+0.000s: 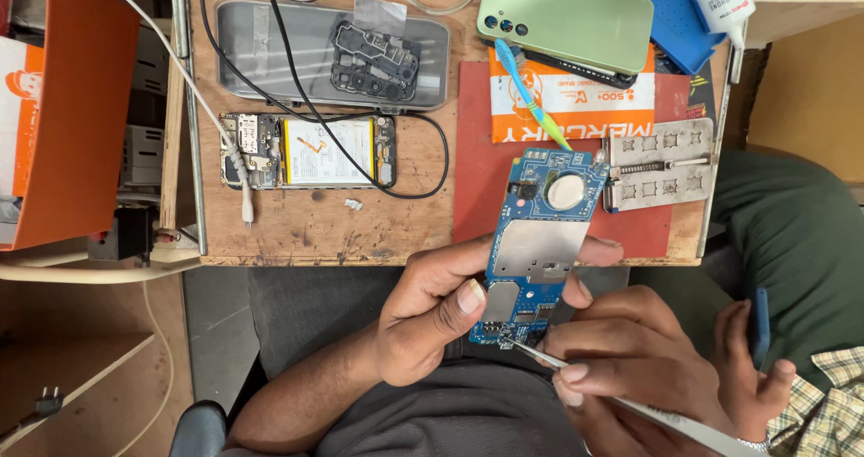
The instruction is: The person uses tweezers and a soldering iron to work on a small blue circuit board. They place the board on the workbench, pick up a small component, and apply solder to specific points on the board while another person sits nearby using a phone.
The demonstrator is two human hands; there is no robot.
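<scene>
Holding blue circuit board (540, 245) off the desk's (306, 227) near edge: left hand (432, 317) is pinching it; right hand (621, 349), closed on tweezers (630, 403), is touching its lower end.

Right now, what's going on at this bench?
A person holds a blue phone circuit board in the left hand, while the right hand touches metal tweezers to the board's lower end. On the wooden bench lie an opened phone with its battery exposed and a green phone back cover.

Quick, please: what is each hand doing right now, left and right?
Left hand: closed, holding the blue circuit board.
Right hand: closed, holding metal tweezers.
</scene>
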